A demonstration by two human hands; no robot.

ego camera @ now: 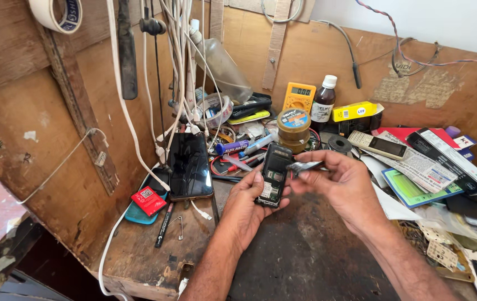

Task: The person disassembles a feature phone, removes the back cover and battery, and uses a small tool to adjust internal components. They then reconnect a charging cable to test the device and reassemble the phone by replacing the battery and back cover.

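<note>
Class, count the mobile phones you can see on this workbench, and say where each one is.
3: a small black phone with its back open in the left hand; a black glass-fronted smartphone leaning left of it; a pale keypad handset on the right. Clutter may hide others.

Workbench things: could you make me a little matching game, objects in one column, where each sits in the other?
Things:
1. open small phone
2. yellow multimeter
3. big dark smartphone
4. roll of tape

Places:
A. hanging at the top left of the wooden wall
B. held in the left hand
C. lying on the bench under the white cables
D. standing at the back beside a brown bottle

Pairs: 1-B, 2-D, 3-C, 4-A. The right hand pinches a small metal piece next to the open phone.
</note>
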